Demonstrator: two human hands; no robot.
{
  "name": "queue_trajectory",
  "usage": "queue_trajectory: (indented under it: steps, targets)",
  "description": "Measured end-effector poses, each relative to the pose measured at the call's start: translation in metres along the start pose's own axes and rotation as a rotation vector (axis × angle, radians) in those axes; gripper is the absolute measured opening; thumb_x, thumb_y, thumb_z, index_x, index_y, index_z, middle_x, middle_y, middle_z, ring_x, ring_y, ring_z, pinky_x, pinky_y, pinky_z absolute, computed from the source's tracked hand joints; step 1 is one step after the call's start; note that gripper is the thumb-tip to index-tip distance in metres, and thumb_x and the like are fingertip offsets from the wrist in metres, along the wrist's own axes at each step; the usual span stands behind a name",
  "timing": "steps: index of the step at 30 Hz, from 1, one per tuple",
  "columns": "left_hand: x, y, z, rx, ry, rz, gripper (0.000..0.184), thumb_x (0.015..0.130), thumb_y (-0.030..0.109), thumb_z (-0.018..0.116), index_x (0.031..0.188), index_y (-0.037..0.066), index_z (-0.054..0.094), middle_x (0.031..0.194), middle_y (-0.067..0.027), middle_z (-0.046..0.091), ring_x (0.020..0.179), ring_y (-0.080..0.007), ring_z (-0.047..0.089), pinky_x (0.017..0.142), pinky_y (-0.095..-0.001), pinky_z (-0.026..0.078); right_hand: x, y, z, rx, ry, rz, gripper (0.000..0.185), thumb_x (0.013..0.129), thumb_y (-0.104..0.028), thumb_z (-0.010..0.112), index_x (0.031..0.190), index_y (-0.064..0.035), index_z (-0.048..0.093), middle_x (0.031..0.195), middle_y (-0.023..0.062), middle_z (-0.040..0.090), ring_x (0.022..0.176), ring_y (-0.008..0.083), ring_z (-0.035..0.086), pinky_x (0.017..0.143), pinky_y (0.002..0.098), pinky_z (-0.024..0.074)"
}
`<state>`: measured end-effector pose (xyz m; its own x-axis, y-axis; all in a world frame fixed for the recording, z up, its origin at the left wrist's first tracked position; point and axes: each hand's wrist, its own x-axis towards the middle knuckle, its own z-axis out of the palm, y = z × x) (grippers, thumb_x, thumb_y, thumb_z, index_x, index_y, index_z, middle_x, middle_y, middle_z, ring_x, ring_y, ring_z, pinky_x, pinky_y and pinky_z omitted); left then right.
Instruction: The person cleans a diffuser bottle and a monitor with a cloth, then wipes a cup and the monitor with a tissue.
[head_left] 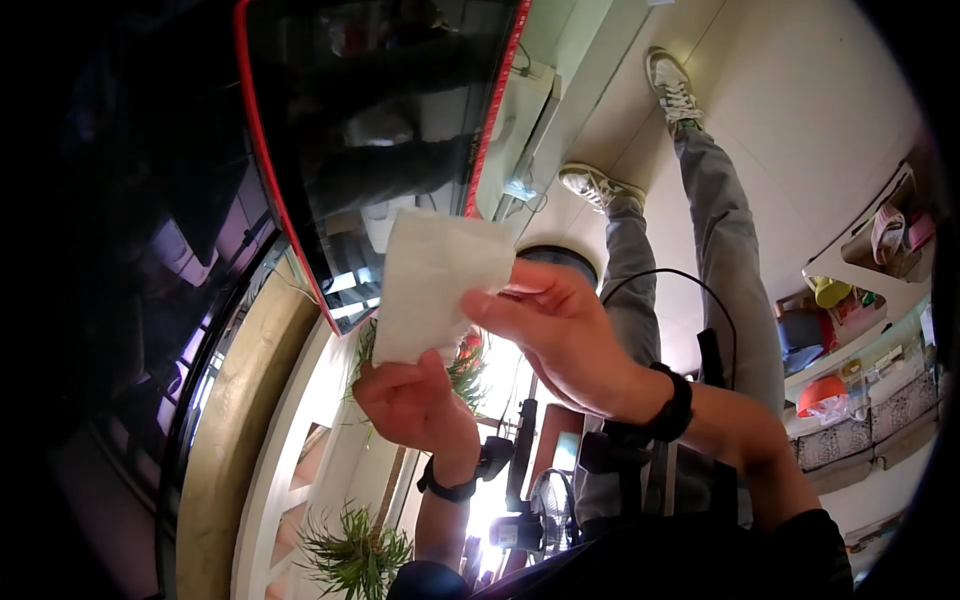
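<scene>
A white, roughly square tissue [440, 262] is held up in front of me, its surface slightly creased. My left hand [415, 402] pinches its lower edge between thumb and curled fingers. On the right side of the tissue, my right hand [555, 335] grips it, thumb in front and fingers partly hidden behind. Both wrists carry black bands. Behind the tissue lies a dark glossy glass panel [375, 120] with a red rim, and the tissue covers part of its near end.
My legs and sneakers [672, 85] are on the pale tiled floor [800, 130]. Green plants [358, 555] and a fan [552, 500] stand near a bright window. Shelves with several items, including an orange-red bowl [822, 393], are at the right. A black cable [705, 287] loops by my legs.
</scene>
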<state>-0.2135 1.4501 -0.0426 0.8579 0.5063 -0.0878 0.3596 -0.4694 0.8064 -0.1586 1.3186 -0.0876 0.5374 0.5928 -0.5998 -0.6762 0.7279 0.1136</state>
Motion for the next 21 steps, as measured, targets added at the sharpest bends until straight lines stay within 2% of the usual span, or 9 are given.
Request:
queue_trajectory:
  steps: [3,6,9,12,13,15,17,20,21]
  targets:
    - [0.012,-0.004,-0.008,-0.097,-0.047,-0.028,0.025,0.082,-0.007,0.067,0.093,0.005,0.047,0.102,-0.012,0.056,0.096,-0.0204,0.059,0.088,-0.0349,0.05,0.005,0.0,0.008,-0.139,-0.016,-0.093,0.026,0.091,-0.007,0.067,0.116,-0.0003,0.065,0.112,0.0064,0.069,0.099,0.0122,0.064,0.089,0.0289,0.0507]
    - [0.013,-0.009,-0.009,0.063,-0.059,0.124,0.014,0.089,0.001,0.061,0.101,0.0,0.053,0.114,-0.0184,0.057,0.105,-0.0261,0.06,0.093,-0.0382,0.051,0.013,-0.001,0.013,-0.199,0.065,-0.21,0.027,0.092,-0.012,0.067,0.115,0.0017,0.066,0.106,0.0084,0.071,0.092,0.0112,0.066,0.08,0.0252,0.0522]
    - [0.041,-0.004,-0.023,0.514,0.09,0.217,0.027,0.098,0.016,0.05,0.111,-0.007,0.056,0.124,-0.0214,0.054,0.114,-0.0299,0.058,0.097,-0.0421,0.051,0.031,-0.02,0.016,-0.386,0.299,-0.491,0.021,0.091,-0.016,0.069,0.105,-0.0005,0.071,0.09,0.0077,0.072,0.079,0.0084,0.066,0.069,0.0244,0.0523]
    - [0.07,-0.012,-0.045,0.735,0.123,0.316,0.046,0.103,0.027,0.037,0.117,-0.013,0.056,0.125,-0.0215,0.055,0.118,-0.0308,0.057,0.098,-0.0446,0.052,0.057,-0.064,0.008,-0.891,0.537,-1.001,0.014,0.086,-0.016,0.076,0.084,-0.0052,0.067,0.067,-0.004,0.051,0.059,0.0022,0.045,0.055,0.0209,0.033]
    - [0.079,-0.016,-0.048,0.655,0.068,0.302,0.048,0.105,0.028,0.031,0.12,-0.011,0.055,0.127,-0.0214,0.056,0.119,-0.0298,0.057,0.101,-0.0438,0.049,0.069,-0.079,0.003,-1.058,0.621,-1.164,0.017,0.085,-0.016,0.078,0.076,-0.0068,0.066,0.06,-0.008,0.044,0.053,0.0001,0.038,0.051,0.0197,0.0266]
    - [0.1,-0.023,-0.051,0.53,-0.047,0.244,0.049,0.106,0.028,0.027,0.124,-0.009,0.055,0.13,-0.021,0.056,0.121,-0.0305,0.056,0.105,-0.0432,0.045,0.11,-0.1,-0.008,-0.897,0.346,-1.384,0.014,0.091,-0.008,0.065,0.102,0.0009,0.065,0.08,0.0062,0.063,0.055,0.0047,0.049,0.051,0.0188,0.0382]
    - [0.116,-0.025,-0.052,0.502,-0.158,0.129,0.059,0.107,0.037,0.018,0.133,-0.003,0.052,0.136,-0.0201,0.053,0.126,-0.0311,0.052,0.11,-0.0409,0.037,0.133,-0.1,-0.003,-0.721,0.187,-1.464,0.019,0.093,-0.001,0.059,0.11,0.0043,0.067,0.086,0.0138,0.072,0.059,0.0075,0.057,0.052,0.0175,0.0445]
    - [0.129,-0.031,-0.054,0.19,-0.297,-0.031,0.066,0.106,0.043,0.013,0.135,-0.003,0.051,0.134,-0.0197,0.055,0.126,-0.0301,0.052,0.11,-0.0401,0.036,0.157,-0.074,0.014,-0.647,0.129,-1.541,0.026,0.089,0.008,0.057,0.114,0.0053,0.066,0.101,0.0197,0.069,0.086,0.0207,0.065,0.072,0.0269,0.0514]
    - [0.129,-0.039,-0.05,0.188,-0.226,-0.085,0.072,0.105,0.045,0.007,0.135,-0.005,0.051,0.133,-0.0208,0.056,0.123,-0.0298,0.054,0.109,-0.0394,0.037,0.156,-0.063,0.02,-0.684,0.147,-1.568,0.029,0.088,0.01,0.056,0.115,0.0056,0.065,0.105,0.0217,0.068,0.094,0.025,0.068,0.079,0.0301,0.0538]
